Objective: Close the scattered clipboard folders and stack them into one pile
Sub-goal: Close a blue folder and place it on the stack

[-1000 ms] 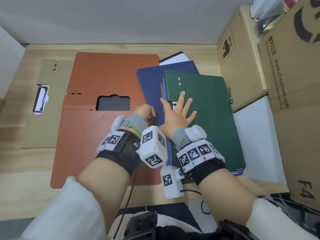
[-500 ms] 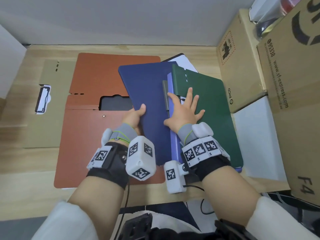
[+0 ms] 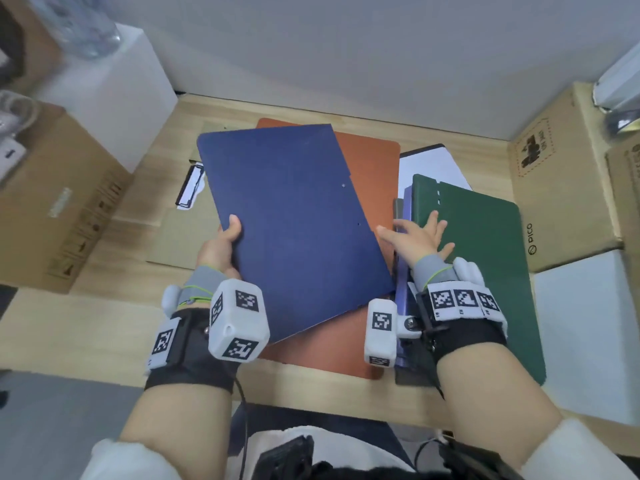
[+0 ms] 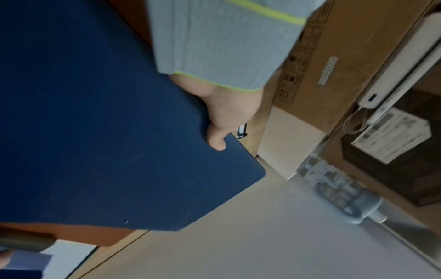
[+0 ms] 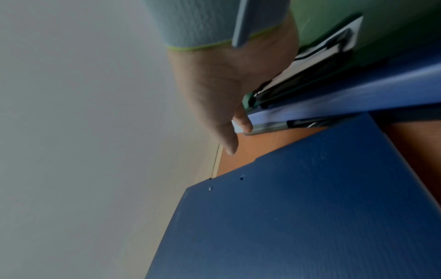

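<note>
My left hand (image 3: 225, 244) grips the left edge of a dark blue clipboard folder (image 3: 294, 223), thumb on top, and holds it tilted above the table; the left wrist view shows the thumb (image 4: 216, 140) on the blue folder (image 4: 95, 132). Under it an orange folder (image 3: 372, 174) lies open. My right hand (image 3: 420, 237) rests flat with spread fingers on a closed green folder (image 3: 485, 271), which lies on a lighter blue folder (image 3: 401, 296). In the right wrist view the fingers (image 5: 229, 132) touch the clip edge of the green folder (image 5: 381, 22).
A tan folder with a metal clip (image 3: 188, 188) lies open at the left of the wooden table (image 3: 86, 327). Cardboard boxes stand at the left (image 3: 52, 202) and right (image 3: 561, 188). A white sheet (image 3: 429, 164) lies behind the green folder. The wall is close behind.
My left hand has pulled the dark blue folder out from beside the green one, lifted it and swung it left over the orange folder. The right hand stayed on the green folder.
</note>
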`<state>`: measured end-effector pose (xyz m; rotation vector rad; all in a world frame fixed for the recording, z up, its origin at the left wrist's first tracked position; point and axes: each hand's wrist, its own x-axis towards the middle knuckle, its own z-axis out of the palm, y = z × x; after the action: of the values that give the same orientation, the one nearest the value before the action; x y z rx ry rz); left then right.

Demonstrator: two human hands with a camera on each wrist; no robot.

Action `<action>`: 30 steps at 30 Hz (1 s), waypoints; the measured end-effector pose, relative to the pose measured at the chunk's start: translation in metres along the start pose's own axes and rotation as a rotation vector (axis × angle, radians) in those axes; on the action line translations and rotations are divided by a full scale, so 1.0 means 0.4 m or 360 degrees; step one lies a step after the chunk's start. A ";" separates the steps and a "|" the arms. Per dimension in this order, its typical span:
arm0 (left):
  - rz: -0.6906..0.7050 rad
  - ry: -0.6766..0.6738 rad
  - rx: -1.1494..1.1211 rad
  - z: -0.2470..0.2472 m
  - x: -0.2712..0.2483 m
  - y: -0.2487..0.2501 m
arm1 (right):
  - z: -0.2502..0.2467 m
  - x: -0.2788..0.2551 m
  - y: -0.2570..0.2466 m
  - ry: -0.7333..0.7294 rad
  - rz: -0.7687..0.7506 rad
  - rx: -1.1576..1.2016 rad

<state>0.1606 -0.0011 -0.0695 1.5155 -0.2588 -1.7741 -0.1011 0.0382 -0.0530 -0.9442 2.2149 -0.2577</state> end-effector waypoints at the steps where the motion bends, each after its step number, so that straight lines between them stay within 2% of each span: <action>1: -0.0005 0.0037 -0.0041 -0.012 0.000 0.010 | 0.003 -0.006 -0.015 -0.0016 -0.0033 0.0000; 4: 0.0005 -0.0049 -0.0197 -0.032 0.004 0.024 | 0.011 -0.016 -0.041 -0.0044 -0.0085 0.0100; 8: 0.0029 -0.0127 -0.0236 -0.022 0.003 0.035 | -0.007 -0.048 -0.065 -0.0353 -0.0238 0.0820; 11: 0.0145 0.0002 -0.0094 0.003 0.006 0.038 | -0.036 -0.067 -0.073 -0.0275 -0.0309 0.1047; 13: 0.0273 -0.0015 -0.0011 0.038 0.007 0.039 | -0.057 -0.080 -0.081 -0.0188 -0.0342 0.1165; 15: 0.0369 -0.0140 0.0094 0.093 -0.022 0.050 | -0.085 -0.102 -0.097 -0.0076 -0.0405 0.1162; 17: 0.0428 -0.0350 0.0265 0.153 -0.053 0.070 | -0.112 -0.129 -0.123 0.0051 -0.0506 0.1162; 19: 0.0400 -0.0624 0.0403 0.214 -0.094 0.096 | -0.134 -0.149 -0.150 0.0069 -0.0624 0.1209; 21: 0.0337 -0.0878 0.0461 0.271 -0.137 0.126 | -0.143 -0.168 -0.178 0.0003 -0.0767 0.1142; 22: 0.0325 -0.0912 0.0482 0.296 -0.155 0.138 | -0.143 -0.179 -0.190 0.0000 -0.0861 0.1022; 27: 0.0454 -0.0602 0.0263 0.336 -0.169 0.144 | -0.134 -0.226 -0.237 0.0182 -0.1215 0.0149; 28: 0.0482 -0.0532 0.0232 0.323 -0.160 0.135 | -0.132 -0.231 -0.240 0.0173 -0.1254 0.0045; 30: 0.0538 -0.0482 0.0146 0.287 -0.141 0.117 | -0.123 -0.229 -0.236 -0.0001 -0.1251 0.0096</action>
<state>0.0753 -0.0323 0.0322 1.1751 -0.7127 -1.7261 -0.0375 0.0304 0.0719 -1.7391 1.7209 -0.6693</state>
